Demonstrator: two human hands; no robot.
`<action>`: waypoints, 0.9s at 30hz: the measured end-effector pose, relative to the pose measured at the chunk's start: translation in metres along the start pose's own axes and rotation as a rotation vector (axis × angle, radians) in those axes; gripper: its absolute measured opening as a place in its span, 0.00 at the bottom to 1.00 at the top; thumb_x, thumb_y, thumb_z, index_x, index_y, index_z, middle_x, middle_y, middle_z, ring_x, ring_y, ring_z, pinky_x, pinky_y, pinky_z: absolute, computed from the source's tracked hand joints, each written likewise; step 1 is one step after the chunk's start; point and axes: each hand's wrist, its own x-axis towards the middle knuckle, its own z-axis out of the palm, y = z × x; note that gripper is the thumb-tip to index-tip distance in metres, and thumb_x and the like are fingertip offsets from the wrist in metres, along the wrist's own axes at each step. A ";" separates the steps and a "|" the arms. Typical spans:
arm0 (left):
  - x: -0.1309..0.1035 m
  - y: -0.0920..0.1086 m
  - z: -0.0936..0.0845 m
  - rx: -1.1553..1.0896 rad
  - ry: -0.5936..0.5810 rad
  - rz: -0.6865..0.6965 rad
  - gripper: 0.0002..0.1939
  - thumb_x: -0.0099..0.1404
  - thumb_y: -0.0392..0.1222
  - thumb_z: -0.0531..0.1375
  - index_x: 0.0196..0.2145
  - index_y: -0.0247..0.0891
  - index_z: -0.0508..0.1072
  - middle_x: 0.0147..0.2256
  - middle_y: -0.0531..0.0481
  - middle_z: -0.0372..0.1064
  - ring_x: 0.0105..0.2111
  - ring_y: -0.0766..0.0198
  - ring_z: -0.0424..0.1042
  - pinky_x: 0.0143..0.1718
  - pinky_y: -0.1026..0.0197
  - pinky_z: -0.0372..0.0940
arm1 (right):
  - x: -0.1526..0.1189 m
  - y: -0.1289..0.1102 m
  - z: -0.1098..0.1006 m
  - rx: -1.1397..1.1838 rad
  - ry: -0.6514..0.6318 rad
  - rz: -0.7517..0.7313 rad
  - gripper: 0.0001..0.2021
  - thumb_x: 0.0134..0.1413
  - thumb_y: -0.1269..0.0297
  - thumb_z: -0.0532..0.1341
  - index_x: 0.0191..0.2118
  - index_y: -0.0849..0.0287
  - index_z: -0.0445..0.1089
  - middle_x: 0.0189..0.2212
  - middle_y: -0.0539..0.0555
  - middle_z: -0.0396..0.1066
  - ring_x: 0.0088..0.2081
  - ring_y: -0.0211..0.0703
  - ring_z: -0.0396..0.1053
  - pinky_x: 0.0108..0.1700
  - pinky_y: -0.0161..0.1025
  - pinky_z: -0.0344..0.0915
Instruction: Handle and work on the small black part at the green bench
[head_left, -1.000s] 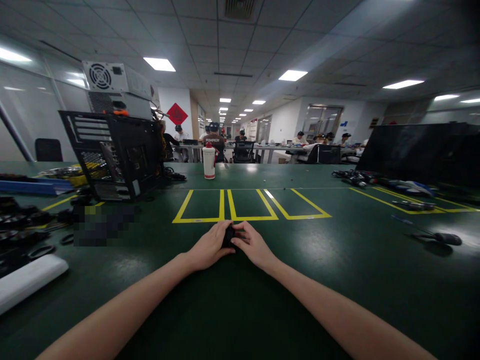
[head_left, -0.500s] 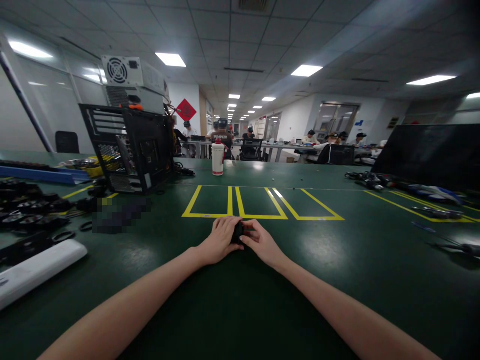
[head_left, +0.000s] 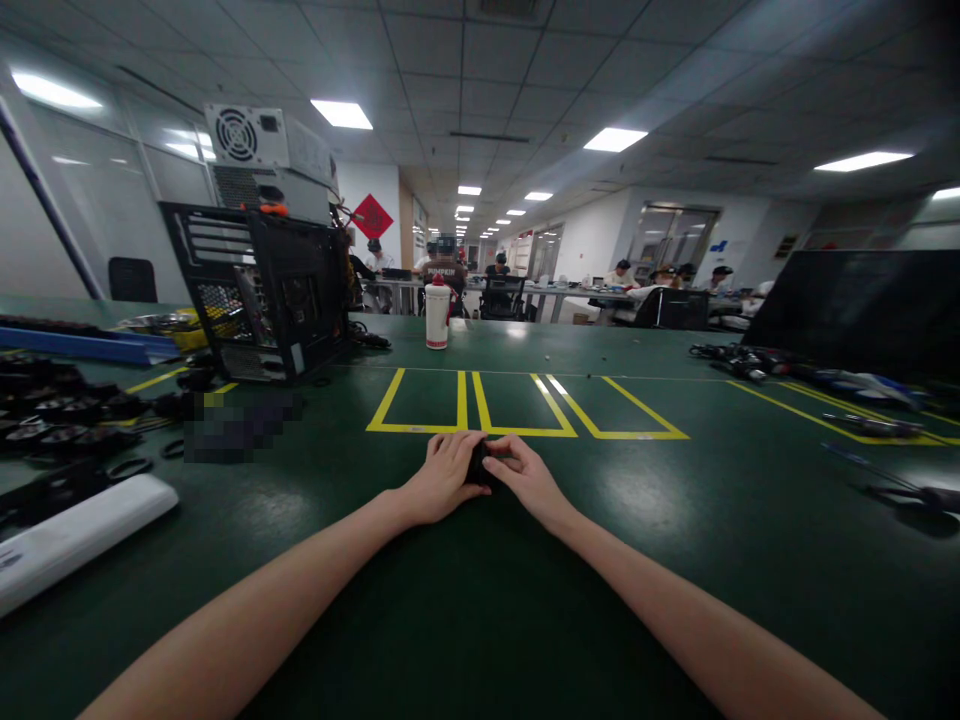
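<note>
A small black object (head_left: pixel 478 464) is between my two hands, low over the green table (head_left: pixel 480 600); its kind cannot be made out. My left hand (head_left: pixel 448 476) wraps round its left side, fingers over the top and thumb below. My right hand (head_left: pixel 528 480) pinches its right side with thumb and fingers. Most of the object is hidden by the fingers. Just beyond the hands lie yellow tape outlines (head_left: pixel 472 433) on the table.
An open black computer case (head_left: pixel 285 290) with power supplies (head_left: pixel 247 137) on top stands left. A white cup (head_left: pixel 437 318) stands behind the tape. Black parts (head_left: pixel 60 420) and a white bar (head_left: pixel 90 535) lie left; cables (head_left: pixel 739 360) and a screwdriver-like tool (head_left: pixel 922 492) lie right. People sit farther back.
The thumb and fingers of my right hand have shifted slightly on the black object. My left hand keeps almost the same hold.
</note>
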 end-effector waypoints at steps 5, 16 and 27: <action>0.001 0.001 -0.001 -0.012 0.003 -0.002 0.30 0.56 0.42 0.57 0.52 0.40 0.46 0.49 0.44 0.53 0.50 0.55 0.53 0.51 0.49 0.46 | 0.001 0.003 0.000 0.077 -0.022 0.017 0.12 0.44 0.65 0.58 0.38 0.57 0.59 0.39 0.51 0.62 0.41 0.40 0.65 0.44 0.41 0.63; 0.000 0.000 0.004 -0.037 0.036 -0.019 0.29 0.54 0.38 0.57 0.50 0.40 0.48 0.47 0.45 0.53 0.49 0.55 0.53 0.50 0.50 0.47 | -0.004 -0.004 -0.002 0.156 -0.080 0.034 0.14 0.42 0.68 0.60 0.38 0.57 0.59 0.40 0.51 0.62 0.42 0.40 0.65 0.46 0.42 0.62; 0.001 0.002 0.003 -0.027 0.040 -0.012 0.29 0.54 0.38 0.57 0.50 0.40 0.48 0.47 0.45 0.53 0.49 0.55 0.54 0.50 0.49 0.47 | 0.000 0.001 -0.003 0.095 -0.051 0.090 0.12 0.47 0.62 0.57 0.39 0.58 0.61 0.40 0.53 0.63 0.42 0.40 0.64 0.46 0.42 0.61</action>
